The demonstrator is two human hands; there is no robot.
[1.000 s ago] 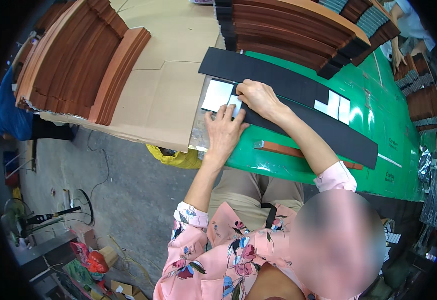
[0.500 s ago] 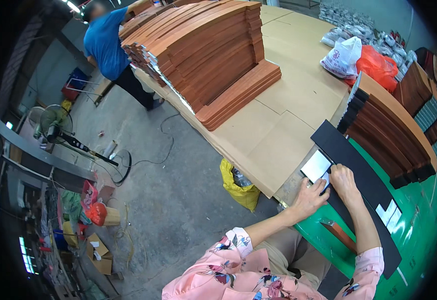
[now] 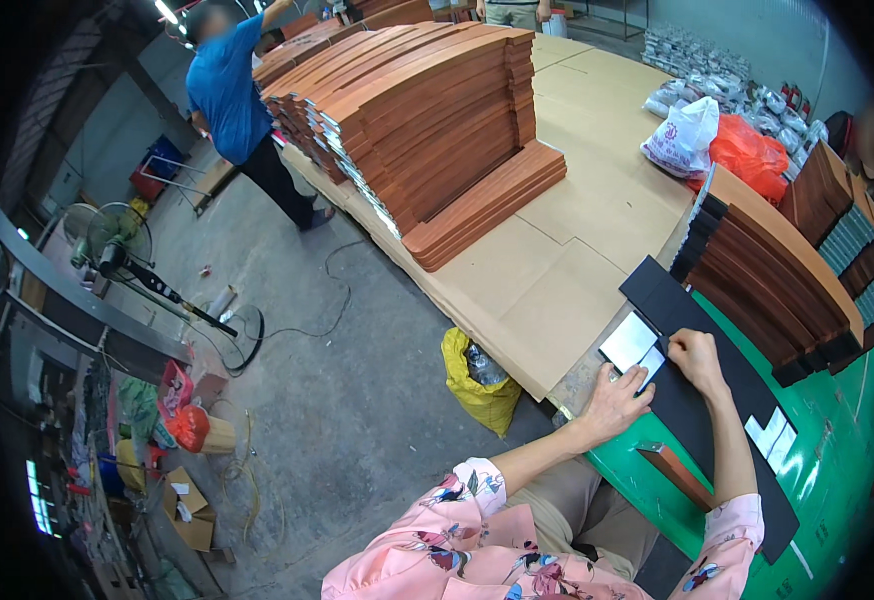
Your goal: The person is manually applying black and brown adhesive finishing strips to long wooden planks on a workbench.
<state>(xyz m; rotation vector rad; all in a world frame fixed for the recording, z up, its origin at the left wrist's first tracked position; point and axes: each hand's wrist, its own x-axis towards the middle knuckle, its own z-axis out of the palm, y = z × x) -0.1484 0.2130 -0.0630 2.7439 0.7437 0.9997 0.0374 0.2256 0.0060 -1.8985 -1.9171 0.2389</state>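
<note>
My left hand [image 3: 617,404] presses its bent fingers and thumb onto the near edge of some small white sheets [image 3: 628,340], holding them on a long black curved board [image 3: 732,415]. Just right of the sheets, my right hand [image 3: 695,358] is closed over the board with its fingertips pinched. Whatever might be between those fingertips is too small to make out. Several white rectangular labels [image 3: 772,440] lie by the board's right edge. A short reddish-brown strip [image 3: 677,476] rests between my forearms on the green tabletop [image 3: 827,480].
Stacked dark curved slats [image 3: 767,270] stand beyond the board. A tall pile of reddish-brown slats [image 3: 437,120] sits on the cardboard-covered table [image 3: 597,220], with white [image 3: 679,140] and red [image 3: 747,155] bags behind. A yellow sack [image 3: 477,385] stands below the edge. A person in blue [image 3: 227,95] stands far left.
My right hand has drawn back slightly from the white sheets, its fingers now curled in a pinch. My left hand stays on the sheets. The view has shifted a little.
</note>
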